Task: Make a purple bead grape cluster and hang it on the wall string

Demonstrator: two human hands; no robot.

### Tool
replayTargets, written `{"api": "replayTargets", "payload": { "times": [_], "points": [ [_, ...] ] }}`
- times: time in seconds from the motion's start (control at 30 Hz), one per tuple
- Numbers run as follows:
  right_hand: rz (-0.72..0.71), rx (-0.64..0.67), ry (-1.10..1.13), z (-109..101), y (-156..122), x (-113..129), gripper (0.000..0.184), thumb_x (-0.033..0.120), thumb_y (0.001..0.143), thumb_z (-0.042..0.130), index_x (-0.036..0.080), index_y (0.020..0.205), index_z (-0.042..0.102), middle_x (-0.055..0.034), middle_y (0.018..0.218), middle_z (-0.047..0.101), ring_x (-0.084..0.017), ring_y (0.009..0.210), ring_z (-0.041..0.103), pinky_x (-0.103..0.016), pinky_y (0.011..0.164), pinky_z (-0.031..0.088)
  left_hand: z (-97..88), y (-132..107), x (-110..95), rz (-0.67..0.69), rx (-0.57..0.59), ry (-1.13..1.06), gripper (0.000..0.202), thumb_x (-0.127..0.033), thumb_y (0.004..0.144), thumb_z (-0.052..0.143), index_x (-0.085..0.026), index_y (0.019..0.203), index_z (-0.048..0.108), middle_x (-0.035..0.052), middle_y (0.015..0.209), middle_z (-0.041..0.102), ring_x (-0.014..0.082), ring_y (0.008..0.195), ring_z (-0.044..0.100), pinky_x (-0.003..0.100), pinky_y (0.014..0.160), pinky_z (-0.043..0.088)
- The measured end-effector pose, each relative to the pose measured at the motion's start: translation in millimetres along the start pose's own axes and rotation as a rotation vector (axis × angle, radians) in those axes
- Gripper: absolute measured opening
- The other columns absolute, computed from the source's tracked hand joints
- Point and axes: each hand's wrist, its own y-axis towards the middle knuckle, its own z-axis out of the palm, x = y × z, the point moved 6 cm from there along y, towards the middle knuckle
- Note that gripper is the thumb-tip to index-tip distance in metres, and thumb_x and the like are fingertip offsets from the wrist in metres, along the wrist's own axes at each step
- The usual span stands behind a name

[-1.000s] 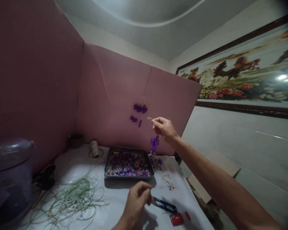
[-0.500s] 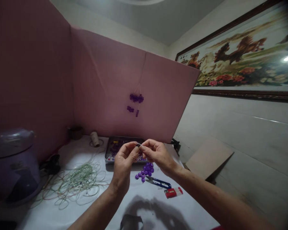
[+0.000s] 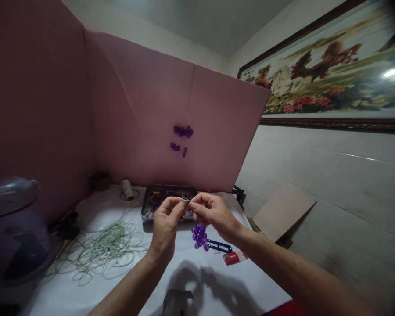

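Observation:
My left hand (image 3: 166, 224) and my right hand (image 3: 215, 215) are close together in the middle, above the front of the bead tray (image 3: 148, 219). Each pinches a thin pale cord (image 3: 186, 199) between thumb and fingertips, with a short bit of it arching across the gap. A small dark spot shows where the fingertips meet, too small to make out. Below my right hand is a cluster of purple beads (image 3: 199, 237); whether it hangs from the cord is hard to see. Just behind the cluster lie blue-handled thread snips (image 3: 220, 246), beside a red lighter (image 3: 234, 257).
A tangle of green cord (image 3: 108, 245) spreads over the white tabletop at left, near a thread spool (image 3: 127, 189) and a lidded purple container (image 3: 18, 237). Purple bead pieces (image 3: 183, 131) hang on the pink panel (image 3: 134, 109). A brown board (image 3: 283, 213) leans at right.
The purple bead cluster has turned and looks more compact, its lower left beads swung in. Both hands keep their pinch on the cord. The whole view has shifted slightly.

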Motion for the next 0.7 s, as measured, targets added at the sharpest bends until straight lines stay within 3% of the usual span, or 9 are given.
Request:
{"api": "replayTargets", "payload": {
  "times": [0.3,0.7],
  "points": [
    [0.08,-0.047,0.116,-9.5,2.8,-6.0,0.038,0.046,0.066,0.077,0.016,0.074,0.056,0.0052,0.054,0.054,-0.004,0.042,0.032,-0.021,0.044,0.019,0.0,-0.1,3.0,0.077,0.064,0.241,0.014,-0.025,0.075,0.062,-0.017,0.065,0.058,-0.0027,0.061,0.056,0.0117,0.062,0.046,0.024,0.061,0.037],
    [0.047,0.033,-0.072,-7.6,1.2,-9.5,0.033,0.047,0.072,0.074,0.016,0.077,0.062,0.0039,0.055,0.056,-0.006,0.045,0.039,-0.022,0.045,0.024,-1.0,2.2,4.0,0.074,0.067,0.328,0.016,-0.029,0.075,0.061,-0.018,0.065,0.056,-0.0024,0.061,0.055,0.0135,0.062,0.047,0.026,0.062,0.038]
  ]
}}
